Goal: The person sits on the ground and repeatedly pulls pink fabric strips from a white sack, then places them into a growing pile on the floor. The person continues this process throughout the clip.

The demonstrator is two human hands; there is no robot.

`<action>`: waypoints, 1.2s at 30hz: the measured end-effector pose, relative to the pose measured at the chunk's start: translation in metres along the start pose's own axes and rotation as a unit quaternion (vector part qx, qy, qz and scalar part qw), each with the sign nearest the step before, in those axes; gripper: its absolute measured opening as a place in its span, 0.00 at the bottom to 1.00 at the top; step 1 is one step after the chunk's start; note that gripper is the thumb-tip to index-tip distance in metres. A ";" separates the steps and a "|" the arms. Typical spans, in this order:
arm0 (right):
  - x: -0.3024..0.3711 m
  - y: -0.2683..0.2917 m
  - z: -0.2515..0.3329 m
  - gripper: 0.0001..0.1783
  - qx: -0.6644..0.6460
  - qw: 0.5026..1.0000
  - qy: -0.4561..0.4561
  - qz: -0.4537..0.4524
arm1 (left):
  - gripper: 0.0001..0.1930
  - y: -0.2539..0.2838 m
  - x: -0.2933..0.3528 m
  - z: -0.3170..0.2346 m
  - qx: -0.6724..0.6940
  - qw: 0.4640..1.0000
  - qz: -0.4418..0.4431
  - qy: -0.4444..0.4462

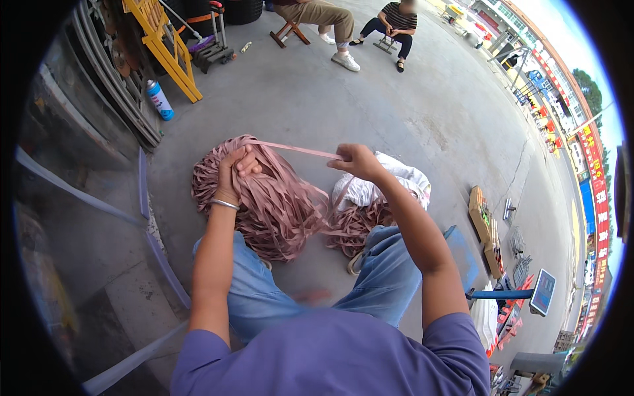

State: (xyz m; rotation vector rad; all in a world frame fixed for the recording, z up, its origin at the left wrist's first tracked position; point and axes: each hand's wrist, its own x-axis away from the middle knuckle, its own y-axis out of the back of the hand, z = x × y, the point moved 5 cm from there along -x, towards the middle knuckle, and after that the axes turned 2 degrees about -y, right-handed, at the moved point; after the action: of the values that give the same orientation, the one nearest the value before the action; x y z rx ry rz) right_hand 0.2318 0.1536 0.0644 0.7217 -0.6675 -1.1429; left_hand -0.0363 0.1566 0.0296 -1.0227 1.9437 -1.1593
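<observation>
A big tangled heap of dusty-pink flat strap (pixel 284 211) lies on the concrete between and in front of my knees. My left hand (pixel 243 164), with a silver bangle at the wrist, is closed on the upper part of this heap, fingers curled over several strands. One single strand runs taut from the heap to my right hand (pixel 355 162), which pinches it at the right. Below my right hand rests a white sack (pixel 403 177), with a smaller pile of the same strap (pixel 360 228) spilling from it. A few strands join the two piles.
At the upper left stand a blue-and-white spray can (pixel 160 100) and a yellow folding ladder (pixel 165 49). Two people sit on low stools farther off. To my right are cardboard boxes (pixel 485 231) and a scale display (pixel 543 292) on a blue post.
</observation>
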 end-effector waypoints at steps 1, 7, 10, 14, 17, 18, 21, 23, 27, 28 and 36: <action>0.026 0.012 -0.058 0.21 0.023 0.998 -0.051 -0.041 | 0.06 0.001 -0.001 -0.014 0.066 0.996 0.011 -0.054; 0.363 0.092 -0.332 0.21 0.246 0.780 -0.574 -0.045 | 0.15 0.051 0.022 -0.093 0.137 0.923 -0.110 -0.342; 0.424 0.110 -0.309 0.24 0.253 0.658 -0.683 -0.193 | 0.22 0.030 0.021 -0.084 0.088 0.935 -0.095 -0.331; 0.328 0.083 -0.299 0.23 0.266 0.774 -0.571 -0.062 | 0.27 0.012 0.009 -0.061 0.037 0.957 -0.102 -0.270; 0.200 0.018 -0.198 0.17 0.271 0.919 -0.280 0.055 | 0.30 0.007 0.006 -0.048 -0.013 0.972 -0.082 -0.221; 0.161 -0.004 -0.126 0.15 0.270 0.936 -0.173 0.144 | 0.29 0.006 0.011 -0.046 -0.028 0.975 -0.073 -0.206; 0.102 -0.057 0.029 0.10 0.116 0.950 0.115 0.267 | 0.20 0.015 0.010 -0.024 -0.071 0.989 -0.068 -0.109; 0.063 -0.072 0.095 0.07 -0.061 0.940 0.264 0.207 | 0.21 0.012 0.010 -0.004 -0.136 0.989 -0.055 -0.020; -0.008 -0.054 0.147 0.10 -0.117 0.975 0.189 -0.022 | 0.23 0.016 0.016 0.025 -0.201 0.977 0.016 0.065; -0.017 -0.054 0.146 0.10 -0.136 0.970 0.193 -0.050 | 0.21 0.013 0.016 0.027 -0.236 0.965 0.090 0.070; 0.007 -0.029 -0.047 0.15 0.006 0.995 -0.093 -0.030 | 0.07 0.006 0.006 0.015 0.020 0.998 0.025 0.057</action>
State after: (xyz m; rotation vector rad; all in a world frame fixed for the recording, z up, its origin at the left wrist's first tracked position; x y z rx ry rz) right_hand 0.2547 0.1469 0.0136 0.6543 -0.8141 -1.2722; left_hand -0.0292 0.1471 0.0176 -0.9007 2.0143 -1.2480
